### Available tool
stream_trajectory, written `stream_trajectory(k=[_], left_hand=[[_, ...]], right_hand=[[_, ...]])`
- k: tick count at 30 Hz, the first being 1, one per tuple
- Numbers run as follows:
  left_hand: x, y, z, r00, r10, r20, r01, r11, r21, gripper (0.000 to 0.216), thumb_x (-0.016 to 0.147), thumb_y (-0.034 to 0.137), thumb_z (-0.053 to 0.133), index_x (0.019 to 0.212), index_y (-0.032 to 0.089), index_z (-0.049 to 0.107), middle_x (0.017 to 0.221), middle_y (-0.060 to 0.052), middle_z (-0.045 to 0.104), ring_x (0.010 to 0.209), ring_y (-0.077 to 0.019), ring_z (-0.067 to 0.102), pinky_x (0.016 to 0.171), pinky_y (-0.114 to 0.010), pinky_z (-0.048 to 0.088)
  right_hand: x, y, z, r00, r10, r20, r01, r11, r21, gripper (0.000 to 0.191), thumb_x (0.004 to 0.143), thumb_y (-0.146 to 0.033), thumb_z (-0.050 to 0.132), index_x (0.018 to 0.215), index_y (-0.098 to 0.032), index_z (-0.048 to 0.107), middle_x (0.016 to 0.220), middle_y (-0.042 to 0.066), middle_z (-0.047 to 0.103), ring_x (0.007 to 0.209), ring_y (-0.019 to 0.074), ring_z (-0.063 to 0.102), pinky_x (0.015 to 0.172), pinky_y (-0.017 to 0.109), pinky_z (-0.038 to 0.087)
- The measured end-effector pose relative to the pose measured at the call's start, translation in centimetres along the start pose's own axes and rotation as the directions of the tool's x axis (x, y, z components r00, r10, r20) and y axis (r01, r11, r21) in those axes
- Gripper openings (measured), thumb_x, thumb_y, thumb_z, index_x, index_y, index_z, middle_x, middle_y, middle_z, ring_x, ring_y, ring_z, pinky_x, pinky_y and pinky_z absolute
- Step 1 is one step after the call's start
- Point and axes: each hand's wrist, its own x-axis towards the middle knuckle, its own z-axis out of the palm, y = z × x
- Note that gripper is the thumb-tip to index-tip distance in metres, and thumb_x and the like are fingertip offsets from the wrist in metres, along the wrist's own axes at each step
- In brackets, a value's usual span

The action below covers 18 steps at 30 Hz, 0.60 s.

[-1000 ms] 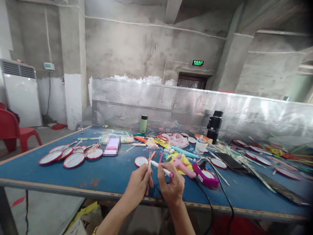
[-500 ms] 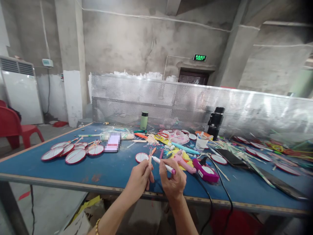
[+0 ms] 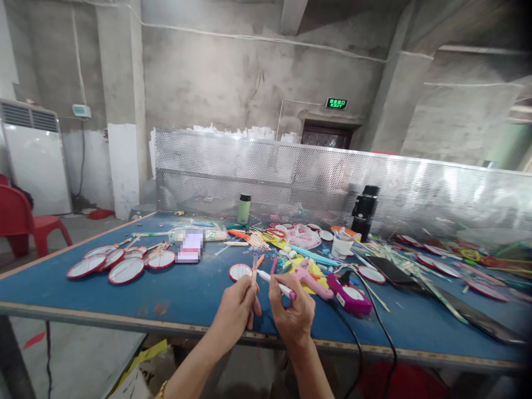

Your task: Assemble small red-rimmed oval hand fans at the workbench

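Observation:
Near the table's front edge, my left hand [image 3: 238, 309] is closed around a flat wooden stick [image 3: 255, 267] that points upward. My right hand [image 3: 293, 307] grips a white marker with a purple end [image 3: 282, 287]. The marker's tip meets or nearly meets the stick's side; I cannot tell which. Just behind my left hand lies a round white disc with a red rim [image 3: 240, 271]. A pink glue gun [image 3: 311, 279] rests on yellow material to the right of my right hand, beside a purple device [image 3: 349, 293] with black cables.
Several red-rimmed discs [image 3: 127, 269] lie in a group at the left, near a phone [image 3: 190, 247]. A green bottle [image 3: 244, 209] and a black flask [image 3: 366, 213] stand at the back. A white cup [image 3: 342, 244], sticks and a dark phone [image 3: 393, 270] clutter the right side.
The view has shifted slightly. Both hands keep nearly the same pose, with the marker still held at the stick.

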Motion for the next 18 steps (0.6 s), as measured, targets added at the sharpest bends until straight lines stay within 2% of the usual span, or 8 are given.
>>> stream_trajectory(k=[18], left_hand=[[0.07,-0.07,-0.02,1.0,0.018,0.004,-0.017,1.0,-0.021,0.028,0.091,0.045,0.043,0.08,0.02,0.046,0.056,0.004,0.059,0.031,-0.0061,0.041,0.033,-0.017,0.026]], right_hand=[[0.09,-0.05,0.01,1.0,-0.011,0.007,0.01,0.999,0.033,0.009,0.089,-0.014,0.054,0.085,-0.019,0.059,0.068,-0.001,0.063,0.057,0.0102,0.059,0.058,0.021,0.046]])
